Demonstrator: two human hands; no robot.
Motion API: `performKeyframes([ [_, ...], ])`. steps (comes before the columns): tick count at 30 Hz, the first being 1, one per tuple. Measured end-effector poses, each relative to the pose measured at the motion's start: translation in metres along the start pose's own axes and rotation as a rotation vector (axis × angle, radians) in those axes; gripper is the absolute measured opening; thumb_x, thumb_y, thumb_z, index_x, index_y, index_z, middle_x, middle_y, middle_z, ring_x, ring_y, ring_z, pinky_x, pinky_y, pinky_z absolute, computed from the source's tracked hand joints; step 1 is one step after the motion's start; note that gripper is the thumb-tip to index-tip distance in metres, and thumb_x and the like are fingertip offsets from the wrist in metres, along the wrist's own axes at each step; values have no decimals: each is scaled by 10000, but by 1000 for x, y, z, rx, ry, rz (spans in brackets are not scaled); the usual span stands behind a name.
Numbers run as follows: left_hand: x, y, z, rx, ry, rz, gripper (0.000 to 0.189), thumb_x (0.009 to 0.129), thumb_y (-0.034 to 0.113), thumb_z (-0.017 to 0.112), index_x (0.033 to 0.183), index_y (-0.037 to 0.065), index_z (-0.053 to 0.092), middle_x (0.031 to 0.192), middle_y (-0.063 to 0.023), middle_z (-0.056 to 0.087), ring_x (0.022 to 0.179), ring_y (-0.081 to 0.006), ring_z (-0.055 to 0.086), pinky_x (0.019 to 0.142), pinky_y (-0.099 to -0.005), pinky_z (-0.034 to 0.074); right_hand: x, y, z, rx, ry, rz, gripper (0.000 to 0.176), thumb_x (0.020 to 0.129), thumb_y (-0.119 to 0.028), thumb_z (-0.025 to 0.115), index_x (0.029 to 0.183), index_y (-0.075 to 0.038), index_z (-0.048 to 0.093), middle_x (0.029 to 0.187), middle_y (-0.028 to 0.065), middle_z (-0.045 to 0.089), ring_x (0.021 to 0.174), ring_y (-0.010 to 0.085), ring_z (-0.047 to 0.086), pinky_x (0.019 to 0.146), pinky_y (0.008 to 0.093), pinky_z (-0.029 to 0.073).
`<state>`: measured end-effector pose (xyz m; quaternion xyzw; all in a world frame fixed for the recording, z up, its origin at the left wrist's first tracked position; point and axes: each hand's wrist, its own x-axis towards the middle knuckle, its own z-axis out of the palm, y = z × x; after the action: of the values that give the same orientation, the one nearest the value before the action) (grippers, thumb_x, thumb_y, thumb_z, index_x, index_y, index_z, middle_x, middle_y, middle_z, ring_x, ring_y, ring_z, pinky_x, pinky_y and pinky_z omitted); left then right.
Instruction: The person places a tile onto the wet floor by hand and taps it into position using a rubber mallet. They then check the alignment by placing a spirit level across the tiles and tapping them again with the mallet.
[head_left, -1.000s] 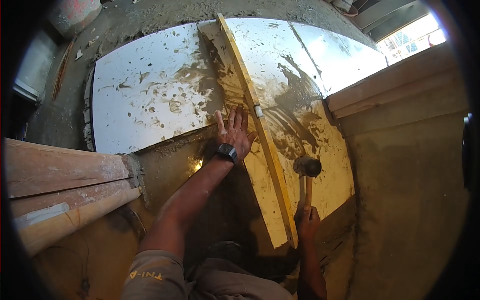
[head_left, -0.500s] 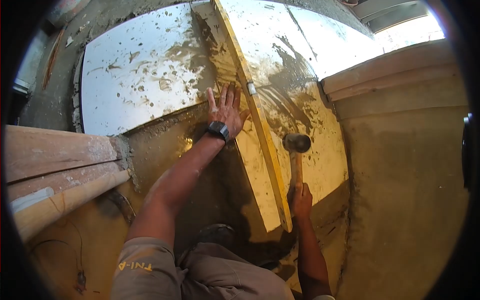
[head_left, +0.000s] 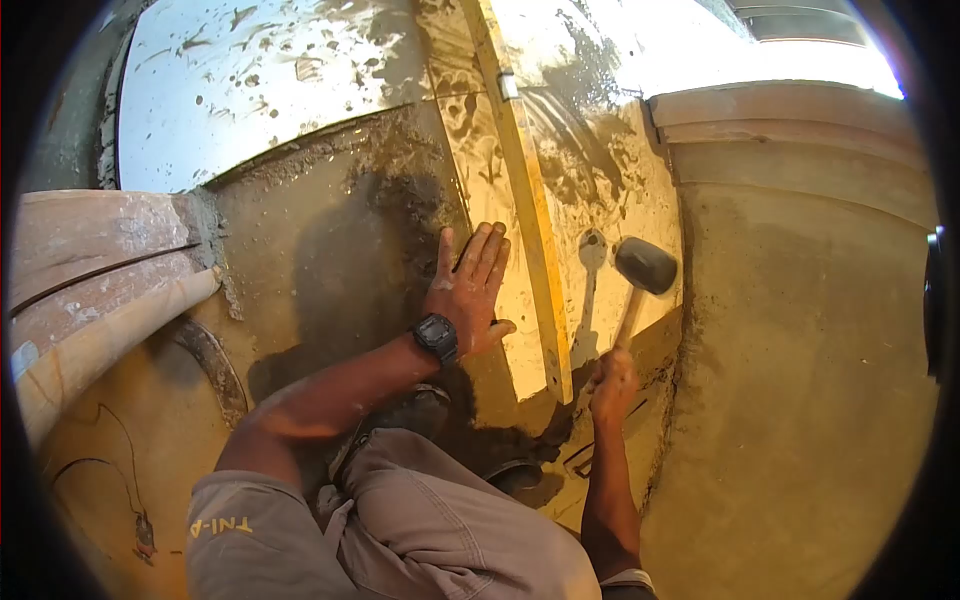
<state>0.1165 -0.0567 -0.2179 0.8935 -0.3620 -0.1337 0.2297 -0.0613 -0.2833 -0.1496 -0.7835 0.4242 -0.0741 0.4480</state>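
Note:
My right hand (head_left: 613,385) grips the wooden handle of a rubber mallet (head_left: 646,266). The mallet's black head is raised above a light, mud-smeared floor tile (head_left: 652,215), and its shadow falls on the surface. A long yellow spirit level (head_left: 532,215) lies lengthwise across the tiles, between my two hands. To the left of it, my left hand (head_left: 470,295), with a black watch at the wrist, is spread flat at the tile's left edge. Its fingers are apart and hold nothing.
Another white tile (head_left: 260,85), spattered with mud, lies at the upper left. Wet mortar (head_left: 330,215) covers the floor beside it. Wooden door-frame pieces (head_left: 105,250) stand at left, and a wooden frame (head_left: 790,125) borders the right. A cable (head_left: 120,450) lies at lower left.
My left hand has come back along the tile edge, away from the joint between tiles. The mallet head has lifted and swung right, off the tile. The camera view has shifted too.

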Motion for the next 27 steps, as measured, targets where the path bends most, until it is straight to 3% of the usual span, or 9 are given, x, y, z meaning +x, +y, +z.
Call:
performKeyframes([
  [5, 0, 13, 2, -13, 0, -55, 1159, 755, 719, 651, 1545, -31, 254, 1636, -209, 174, 1539, -329, 88, 1183, -683, 3, -21, 36, -30, 119, 115, -319, 482, 1036, -487, 483, 814, -61, 521, 637, -14, 439, 511, 66, 399, 440, 264, 371],
  [7, 0, 12, 6, -54, 20, -52, 1168, 747, 706, 673, 1550, -26, 244, 1638, -205, 170, 1540, -324, 81, 1187, -678, 6, -25, 43, -24, -108, 27, -116, 505, 1032, -516, 472, 808, -65, 513, 627, -16, 435, 517, 69, 396, 453, 262, 356],
  [8, 0, 11, 6, -76, 27, -50, 1168, 745, 700, 682, 1550, -25, 243, 1638, -204, 168, 1541, -322, 78, 1187, -678, 5, -12, 89, -39, -400, -6, -69, 516, 1036, -518, 458, 794, -65, 512, 620, -22, 438, 540, 66, 407, 482, 252, 337],
  [11, 1, 9, 7, -101, 28, -51, 1168, 739, 683, 700, 1547, -28, 246, 1639, -205, 166, 1541, -322, 74, 1186, -679, 6, -12, 66, -32, -143, 22, -79, 487, 1039, -489, 483, 776, -80, 516, 615, -38, 437, 538, 59, 401, 484, 245, 309],
  [13, -2, 13, 6, -116, 15, -52, 1168, 733, 673, 709, 1545, -31, 251, 1639, -207, 166, 1541, -325, 73, 1184, -679, 8, -8, 61, -30, -224, -5, -151, 467, 1036, -472, 511, 746, -106, 506, 614, -46, 438, 505, 49, 389, 445, 255, 311],
  [15, 1, 13, 2, -109, 26, -66, 1170, 721, 667, 715, 1538, -37, 263, 1638, -212, 169, 1541, -333, 77, 1180, -678, 9, -3, 64, -23, -50, -37, 18, 455, 1024, -470, 541, 763, -99, 510, 606, -48, 408, 541, 61, 361, 489, 280, 297],
  [18, 1, 11, 2, -100, 38, -52, 1130, 742, 646, 704, 1530, -42, 278, 1635, -217, 177, 1536, -340, 93, 1172, -685, -1, 4, 62, -21, -148, 13, 192, 434, 1024, -449, 554, 771, -98, 518, 609, -50, 428, 541, 59, 383, 489, 280, 311],
  [23, 14, 8, -8, -30, 44, -61, 1081, 778, 632, 678, 1527, -42, 286, 1621, -211, 206, 1524, -330, 126, 1169, -689, -14, 19, 49, -15, -59, 33, 207, 398, 1029, -400, 565, 793, -80, 548, 611, -38, 458, 533, 58, 408, 480, 275, 319],
  [27, 50, -5, -17, 8, 38, -131, 1132, 746, 657, 697, 1525, -52, 283, 1628, -209, 190, 1530, -326, 104, 1172, -689, -30, 39, 59, -22, -184, 31, 158, 382, 1045, -431, 506, 889, -88, 567, 617, -29, 482, 500, 63, 444, 453, 264, 365],
])
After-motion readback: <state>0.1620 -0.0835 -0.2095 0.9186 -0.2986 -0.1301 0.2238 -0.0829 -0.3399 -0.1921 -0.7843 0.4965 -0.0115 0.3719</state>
